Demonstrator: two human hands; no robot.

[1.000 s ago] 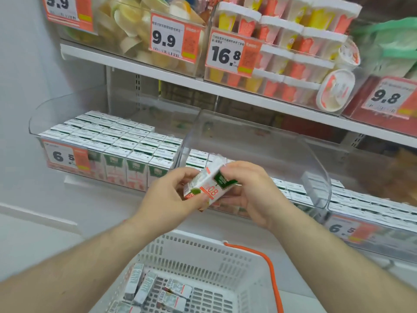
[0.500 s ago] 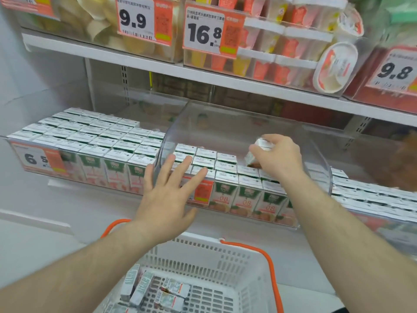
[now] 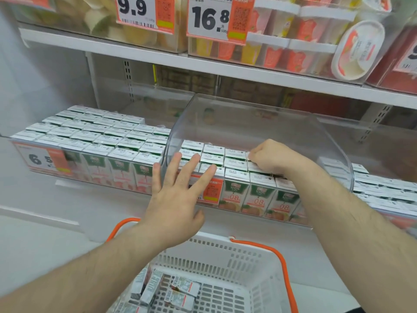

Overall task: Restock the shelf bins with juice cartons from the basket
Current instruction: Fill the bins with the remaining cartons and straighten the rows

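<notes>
Carton (image 3: 252,162) pinched by right hand (image 3: 269,158) fingers, seated in bin (image 3: 338,154); left hand (image 3: 174,199) spread. Judged light, stiff, best gripped by sides.

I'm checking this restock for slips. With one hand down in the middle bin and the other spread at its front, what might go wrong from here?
1. The right hand is pressing a carton into a tightly packed row; it may jam or sit proud.
2. The left hand is open at the front edge of the clear bin; a push might shift the bin.
3. The basket sits right below both arms; an elbow may knock it.
</notes>
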